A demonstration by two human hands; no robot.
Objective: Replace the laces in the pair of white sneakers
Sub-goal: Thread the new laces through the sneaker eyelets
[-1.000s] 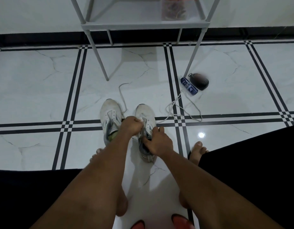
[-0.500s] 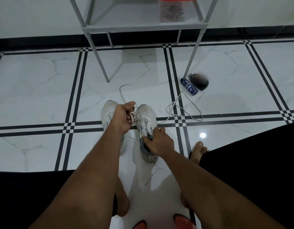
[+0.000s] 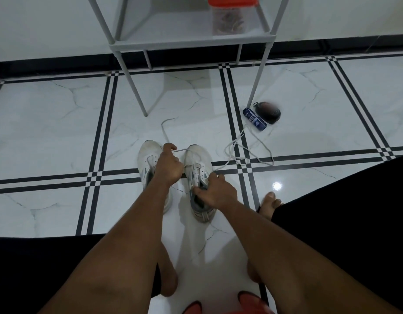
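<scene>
Left hand [image 3: 167,165] pinches the lace [image 3: 181,150] and draws it taut from the right sneaker [image 3: 199,164] while right hand [image 3: 216,192] grips its tongue to steady it — left sneaker [image 3: 148,155] just beside, under the left hand.

2 hands [image 3: 167,164] [image 3: 216,192] on white sneakers [image 3: 198,168], lace [image 3: 181,150] taut

We read this as a home room: glossy white marble-look floor [image 3: 60,114] with black stripe borders, black skirting [image 3: 60,64] under a plain white wall [image 3: 48,23]. A thin grey metal rack [image 3: 189,39] stands by the wall, holding a clear jar with red lid [image 3: 230,17]. Bare toes [image 3: 270,201] on tile.
</scene>
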